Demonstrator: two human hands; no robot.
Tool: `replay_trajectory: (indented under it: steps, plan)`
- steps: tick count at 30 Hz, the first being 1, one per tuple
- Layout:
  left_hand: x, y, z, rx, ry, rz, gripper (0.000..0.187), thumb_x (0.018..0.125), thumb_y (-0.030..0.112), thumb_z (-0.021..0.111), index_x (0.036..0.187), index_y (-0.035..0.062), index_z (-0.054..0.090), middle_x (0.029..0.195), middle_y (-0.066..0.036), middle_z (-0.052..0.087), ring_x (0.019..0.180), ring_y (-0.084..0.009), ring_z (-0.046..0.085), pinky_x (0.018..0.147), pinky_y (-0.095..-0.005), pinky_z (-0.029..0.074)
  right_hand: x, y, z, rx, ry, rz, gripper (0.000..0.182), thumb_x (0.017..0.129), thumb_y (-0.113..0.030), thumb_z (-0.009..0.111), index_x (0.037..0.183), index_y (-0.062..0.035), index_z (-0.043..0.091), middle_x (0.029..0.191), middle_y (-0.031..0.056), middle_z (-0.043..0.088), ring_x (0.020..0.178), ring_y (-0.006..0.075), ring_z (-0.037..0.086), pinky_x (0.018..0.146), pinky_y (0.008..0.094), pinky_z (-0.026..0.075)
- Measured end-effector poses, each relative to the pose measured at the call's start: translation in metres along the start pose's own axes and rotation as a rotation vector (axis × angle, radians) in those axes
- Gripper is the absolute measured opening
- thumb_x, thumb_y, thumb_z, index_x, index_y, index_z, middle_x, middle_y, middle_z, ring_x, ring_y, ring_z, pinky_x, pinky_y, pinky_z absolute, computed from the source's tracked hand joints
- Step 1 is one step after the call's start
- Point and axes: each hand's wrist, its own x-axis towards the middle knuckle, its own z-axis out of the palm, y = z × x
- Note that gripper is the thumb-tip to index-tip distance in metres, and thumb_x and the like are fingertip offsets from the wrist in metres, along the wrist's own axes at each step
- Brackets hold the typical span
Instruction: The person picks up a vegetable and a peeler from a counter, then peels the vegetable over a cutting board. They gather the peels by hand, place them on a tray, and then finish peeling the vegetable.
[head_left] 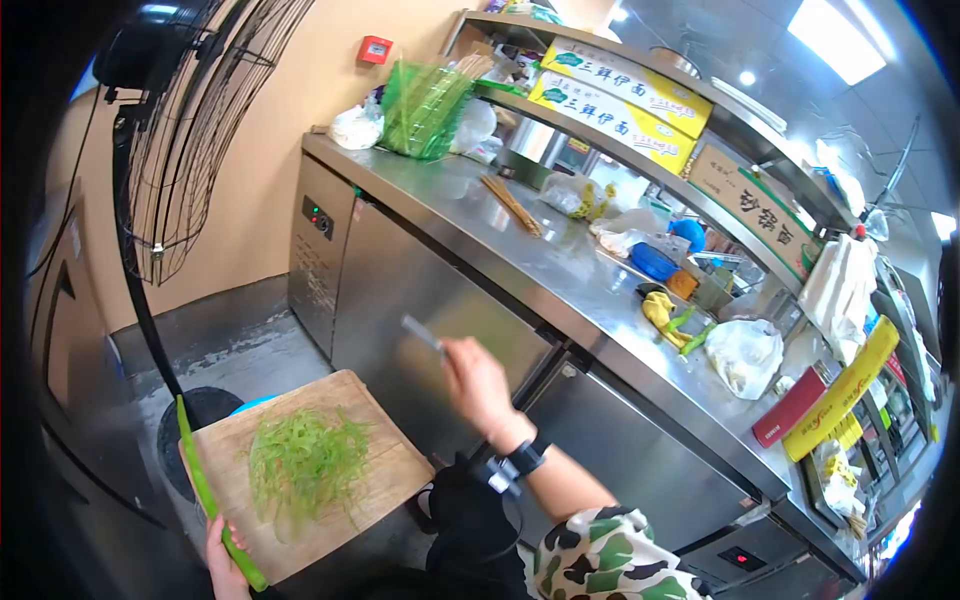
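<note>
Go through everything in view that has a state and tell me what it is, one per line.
Wooden cutting board: carrying a pile of shredded green vegetable.
Long green vegetable stalk: whole, along the board's edge, held by the left hand.
Grey knife: lifted off the board, gripped by the right hand.
Steel counter: cluttered.

You get bright light from ceiling panels (835, 35) at 1 o'clock, with glare on the steel counter (560, 275). Heavy fisheye warp, black vignette all round; raised right hand (478, 380) motion-blurred.

One cutting board (380, 470), two hands (478, 385)
</note>
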Motion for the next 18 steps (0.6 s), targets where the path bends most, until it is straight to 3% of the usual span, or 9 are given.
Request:
replay_trajectory:
  steps: [1, 2, 5, 7, 9, 13, 15, 17, 18]
  plan:
    - [-0.002, 0.003, 0.000, 0.019, -0.022, 0.018, 0.014, 0.091, 0.029, 0.054, 0.101, 0.0232, 0.046, 0.069, 0.006, 0.048, 0.048, -0.0059, 0.042, 0.042, -0.0209, 0.035, 0.018, 0.012, -0.016, -0.105, 0.074, -0.061, 0.021, 0.082, -0.008, 0.054, 0.103, -0.0043, 0.055, 0.092, 0.0178, 0.058, 0.087, 0.0345, 0.059, 0.076, 0.0424, 0.049]
    - [-0.018, 0.009, 0.024, 0.025, 0.064, 0.055, 0.019, 0.091, 0.032, 0.056, 0.081, 0.0210, 0.044, 0.057, 0.007, 0.043, 0.044, -0.0052, 0.042, 0.040, -0.0218, 0.035, 0.038, 0.025, -0.032, -0.225, 0.095, -0.058, 0.020, 0.081, -0.008, 0.055, 0.100, -0.0045, 0.056, 0.091, 0.0178, 0.059, 0.086, 0.0341, 0.059, 0.074, 0.0427, 0.049]
    - [-0.011, 0.003, 0.003, 0.032, 0.013, 0.016, 0.013, 0.091, 0.026, 0.055, 0.099, 0.0205, 0.047, 0.070, 0.005, 0.049, 0.049, -0.0061, 0.042, 0.043, -0.0213, 0.036, 0.091, 0.072, -0.065, -0.495, 0.020, 0.136, 0.012, 0.082, -0.009, 0.053, 0.092, -0.0042, 0.058, 0.085, 0.0171, 0.062, 0.081, 0.0345, 0.063, 0.069, 0.0442, 0.052]
    - [-0.011, 0.001, 0.007, 0.004, 0.059, 0.000, 0.012, 0.090, 0.023, 0.056, 0.098, 0.0187, 0.048, 0.071, 0.004, 0.049, 0.049, -0.0064, 0.043, 0.043, -0.0213, 0.036, 0.121, 0.080, -0.068, -0.573, 0.051, 0.277, 0.012, 0.083, -0.010, 0.052, 0.088, -0.0050, 0.061, 0.082, 0.0171, 0.064, 0.079, 0.0352, 0.065, 0.067, 0.0450, 0.053]
    - [-0.028, 0.007, 0.023, -0.047, 0.074, 0.026, 0.013, 0.089, 0.018, 0.058, 0.097, 0.0152, 0.048, 0.070, 0.002, 0.050, 0.051, -0.0069, 0.045, 0.045, -0.0213, 0.038, 0.141, 0.083, -0.071, -0.694, -0.151, 0.232, 0.013, 0.084, -0.011, 0.051, 0.083, -0.0048, 0.062, 0.085, 0.0184, 0.066, 0.083, 0.0341, 0.066, 0.069, 0.0448, 0.053]
    - [-0.041, 0.012, 0.032, -0.091, 0.056, 0.067, 0.014, 0.090, 0.016, 0.057, 0.101, 0.0137, 0.048, 0.072, 0.001, 0.050, 0.055, -0.0081, 0.047, 0.048, -0.0217, 0.039, 0.166, 0.124, -0.060, -0.744, -0.159, 0.298, 0.016, 0.081, -0.015, 0.056, 0.091, -0.0067, 0.066, 0.089, 0.0165, 0.067, 0.086, 0.0332, 0.066, 0.073, 0.0463, 0.053]
    - [-0.045, 0.017, 0.036, -0.082, 0.065, 0.067, 0.015, 0.090, 0.016, 0.056, 0.102, 0.0133, 0.048, 0.072, 0.000, 0.050, 0.056, -0.0087, 0.047, 0.049, -0.0225, 0.039, 0.171, 0.139, -0.060, -0.761, -0.306, 0.333, 0.024, 0.082, -0.021, 0.059, 0.100, -0.0076, 0.065, 0.094, 0.0153, 0.066, 0.090, 0.0346, 0.063, 0.079, 0.0474, 0.050]
    - [-0.046, 0.020, 0.037, -0.084, 0.062, 0.062, 0.016, 0.090, 0.016, 0.056, 0.104, 0.0130, 0.049, 0.072, 0.000, 0.050, 0.057, -0.0091, 0.047, 0.050, -0.0231, 0.039, 0.155, 0.091, -0.052, -0.791, 0.082, 0.003, 0.029, 0.082, -0.023, 0.061, 0.105, -0.0053, 0.061, 0.101, 0.0155, 0.062, 0.097, 0.0351, 0.057, 0.084, 0.0467, 0.045]
    - [-0.044, 0.020, 0.035, -0.084, 0.072, 0.059, 0.016, 0.090, 0.014, 0.055, 0.105, 0.0125, 0.049, 0.073, 0.000, 0.049, 0.058, -0.0097, 0.047, 0.050, -0.0236, 0.040, 0.152, 0.067, -0.041, -0.625, 0.138, -0.128, 0.031, 0.080, -0.019, 0.064, 0.107, -0.0047, 0.059, 0.107, 0.0142, 0.059, 0.102, 0.0337, 0.052, 0.085, 0.0437, 0.043]
